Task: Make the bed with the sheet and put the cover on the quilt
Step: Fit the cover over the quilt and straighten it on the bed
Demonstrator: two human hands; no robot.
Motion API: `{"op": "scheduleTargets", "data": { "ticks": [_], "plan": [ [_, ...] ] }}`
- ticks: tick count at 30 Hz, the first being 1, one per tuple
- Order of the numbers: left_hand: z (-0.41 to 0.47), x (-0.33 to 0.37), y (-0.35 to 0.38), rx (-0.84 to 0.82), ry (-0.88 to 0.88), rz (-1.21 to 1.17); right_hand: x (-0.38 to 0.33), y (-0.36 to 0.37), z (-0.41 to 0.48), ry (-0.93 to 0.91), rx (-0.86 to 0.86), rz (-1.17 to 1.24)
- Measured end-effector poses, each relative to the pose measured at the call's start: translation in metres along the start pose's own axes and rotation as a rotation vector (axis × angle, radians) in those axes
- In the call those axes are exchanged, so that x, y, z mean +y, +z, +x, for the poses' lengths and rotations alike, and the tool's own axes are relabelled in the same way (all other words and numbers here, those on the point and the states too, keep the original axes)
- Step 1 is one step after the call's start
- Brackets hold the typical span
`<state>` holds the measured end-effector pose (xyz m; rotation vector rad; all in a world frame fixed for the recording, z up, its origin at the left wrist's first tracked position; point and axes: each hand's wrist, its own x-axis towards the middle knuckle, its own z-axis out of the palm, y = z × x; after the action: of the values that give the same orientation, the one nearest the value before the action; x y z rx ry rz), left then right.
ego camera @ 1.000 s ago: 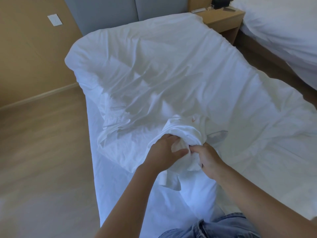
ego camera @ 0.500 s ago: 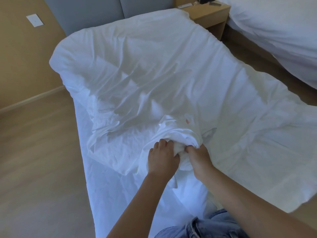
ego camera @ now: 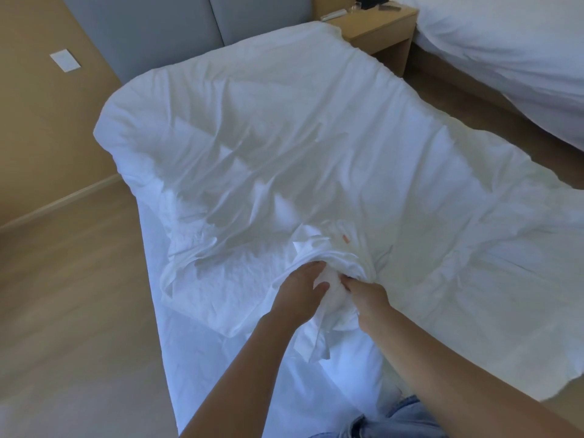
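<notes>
Left of the grey headboard a switch plate sits on the wall; right of it stand a nightstand and a second bed. Below the headboard the crumpled white cover sprawls over the sheet. At its near edge the left hand curls round a white wad, and the right hand pinches the cover's gathered edge.

We find no legible text, brand, number or sign in this view. We note one small orange-red mark on the white quilt cover; it is too small and blurred to read.
</notes>
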<state>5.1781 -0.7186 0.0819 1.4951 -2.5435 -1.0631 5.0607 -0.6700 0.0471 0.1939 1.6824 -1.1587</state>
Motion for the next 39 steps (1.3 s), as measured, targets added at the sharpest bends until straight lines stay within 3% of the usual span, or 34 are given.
{"op": "scheduleTargets", "data": {
  "ticks": [3,7,12,17,20,23,25,28,33,36,39],
  "plan": [
    [0.006,0.004,0.009,0.024,-0.098,-0.083,0.006,0.000,0.000,0.154,-0.023,0.029],
    [0.007,0.005,0.020,0.044,-0.186,-0.156,0.024,-0.003,0.005,0.233,-0.254,-0.037],
    [0.007,0.013,0.005,0.282,0.026,-0.156,-0.001,-0.014,-0.016,0.053,-0.524,-0.070],
    [0.004,0.022,-0.013,0.579,0.257,0.146,-0.023,-0.020,-0.039,-0.024,-0.790,-0.230],
    [0.002,0.017,-0.022,0.590,0.294,0.065,-0.022,-0.018,-0.055,-0.012,-0.820,-0.103],
    [-0.008,0.017,-0.031,0.472,0.050,-0.278,-0.009,-0.009,-0.064,-0.064,-0.826,0.017],
    [-0.014,0.017,-0.032,0.424,-0.065,-0.352,-0.004,-0.005,-0.068,-0.106,-0.782,0.021],
    [-0.017,0.013,-0.039,0.401,-0.043,-0.329,-0.004,-0.003,-0.070,-0.120,-0.755,-0.122],
    [-0.014,0.009,-0.055,0.330,0.128,-0.232,-0.009,0.001,-0.075,-0.094,-0.884,-0.457],
    [-0.009,0.009,-0.061,0.277,0.097,-0.257,-0.006,0.003,-0.083,-0.089,-0.898,-0.429],
    [-0.003,0.010,-0.058,0.378,-0.008,-0.341,-0.001,0.004,-0.081,-0.145,-0.744,-0.280]
  ]
}}
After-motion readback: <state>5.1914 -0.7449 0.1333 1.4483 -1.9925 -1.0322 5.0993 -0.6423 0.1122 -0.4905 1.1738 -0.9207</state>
